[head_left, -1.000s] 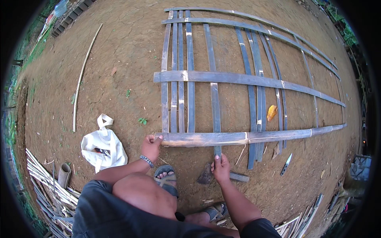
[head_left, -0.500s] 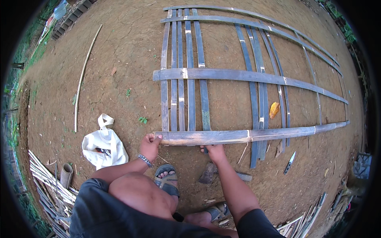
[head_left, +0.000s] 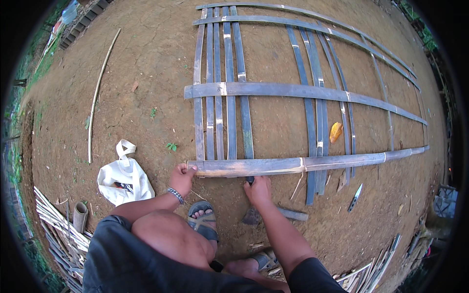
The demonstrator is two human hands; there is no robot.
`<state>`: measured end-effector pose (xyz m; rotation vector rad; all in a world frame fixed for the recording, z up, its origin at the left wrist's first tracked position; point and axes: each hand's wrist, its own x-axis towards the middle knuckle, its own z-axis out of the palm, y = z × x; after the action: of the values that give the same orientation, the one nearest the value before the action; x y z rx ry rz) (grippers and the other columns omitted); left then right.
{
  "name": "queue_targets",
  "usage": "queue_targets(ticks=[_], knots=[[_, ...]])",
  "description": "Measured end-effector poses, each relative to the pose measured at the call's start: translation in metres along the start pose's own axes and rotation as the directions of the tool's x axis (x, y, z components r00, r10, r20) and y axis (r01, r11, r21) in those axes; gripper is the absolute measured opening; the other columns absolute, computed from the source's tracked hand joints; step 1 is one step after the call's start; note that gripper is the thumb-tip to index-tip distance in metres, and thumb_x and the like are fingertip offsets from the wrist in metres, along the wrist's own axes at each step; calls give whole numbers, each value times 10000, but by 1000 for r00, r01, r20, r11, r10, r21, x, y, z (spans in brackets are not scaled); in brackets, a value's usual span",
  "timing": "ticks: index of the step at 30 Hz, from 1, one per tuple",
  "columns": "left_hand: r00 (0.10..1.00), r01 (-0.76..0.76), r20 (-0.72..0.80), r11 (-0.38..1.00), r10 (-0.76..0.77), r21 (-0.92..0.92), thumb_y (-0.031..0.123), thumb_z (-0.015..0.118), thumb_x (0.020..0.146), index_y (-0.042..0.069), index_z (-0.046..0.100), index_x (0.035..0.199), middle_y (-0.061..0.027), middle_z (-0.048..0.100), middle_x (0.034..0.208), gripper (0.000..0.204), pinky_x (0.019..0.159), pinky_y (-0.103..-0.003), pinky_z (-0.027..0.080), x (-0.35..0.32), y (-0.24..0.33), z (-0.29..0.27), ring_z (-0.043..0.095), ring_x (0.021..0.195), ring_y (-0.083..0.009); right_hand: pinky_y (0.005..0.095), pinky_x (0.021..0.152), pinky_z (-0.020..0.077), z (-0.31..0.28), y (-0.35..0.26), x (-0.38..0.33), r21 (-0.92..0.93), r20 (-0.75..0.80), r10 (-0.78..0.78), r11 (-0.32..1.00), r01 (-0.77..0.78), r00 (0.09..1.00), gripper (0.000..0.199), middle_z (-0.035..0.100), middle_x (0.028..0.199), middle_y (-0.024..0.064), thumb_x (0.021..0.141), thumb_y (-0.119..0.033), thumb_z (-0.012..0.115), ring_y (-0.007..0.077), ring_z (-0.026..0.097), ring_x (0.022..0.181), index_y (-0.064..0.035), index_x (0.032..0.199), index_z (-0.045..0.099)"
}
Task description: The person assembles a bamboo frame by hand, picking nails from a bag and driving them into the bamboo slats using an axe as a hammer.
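Observation:
A frame of dark split-bamboo strips lies on the ground in front of me. Its nearest long piece is a wide bamboo slat (head_left: 268,167), running left to right. My left hand (head_left: 181,179) pinches this slat's left end, thumb on top. Just below the slat's near edge, my right hand (head_left: 258,190) is closed around the dark near end of a bamboo crosspiece (head_left: 246,128) that passes beneath the slat. Several more crosspieces (head_left: 231,127) stand side by side to its left. Another long slat (head_left: 288,91) lies across them farther off.
A white cloth bag (head_left: 124,178) sits at left, near a thin pale stick (head_left: 101,93). An axe-like tool (head_left: 293,214) lies by my right forearm, and a knife (head_left: 355,198) farther right. Bamboo sticks (head_left: 56,219) are heaped lower left; more sticks (head_left: 376,266) lie lower right.
The whole view has shifted slightly, so the frame appears a little up and left. My right hand sits slightly nearer me relative to the slat, its fingers showing more. My left hand keeps its grip.

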<state>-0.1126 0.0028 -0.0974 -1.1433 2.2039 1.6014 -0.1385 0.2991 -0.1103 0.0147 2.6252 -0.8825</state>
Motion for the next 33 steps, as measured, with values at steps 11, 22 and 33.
queue_targets(ticks=[11,22,33], knots=[[996,37,83,994,-45,99,250,812,932,28,687,922,16,637,754,255,639,-300,476,13,1,-5,549,675,-94,518,1034,403,-18,-13,-11,-226,-35,-16,974,8,999,512,660,1258,136,821,-306,832,328,555,1264,-103,1270,695],[984,-9,173,973,-32,230,308,850,883,3,682,978,-30,678,789,361,646,-348,504,33,-19,-5,606,689,-144,504,974,501,-54,-39,39,-21,-250,-179,984,179,951,469,692,1150,174,848,-231,812,388,650,1107,-73,1269,683],[979,-19,202,962,-37,272,265,872,863,-31,559,1234,-39,672,838,568,645,-309,504,36,-7,0,611,722,-118,506,981,556,-40,-63,95,-205,78,142,971,-124,987,677,694,1224,237,861,-301,794,415,694,1121,-91,1455,547]])
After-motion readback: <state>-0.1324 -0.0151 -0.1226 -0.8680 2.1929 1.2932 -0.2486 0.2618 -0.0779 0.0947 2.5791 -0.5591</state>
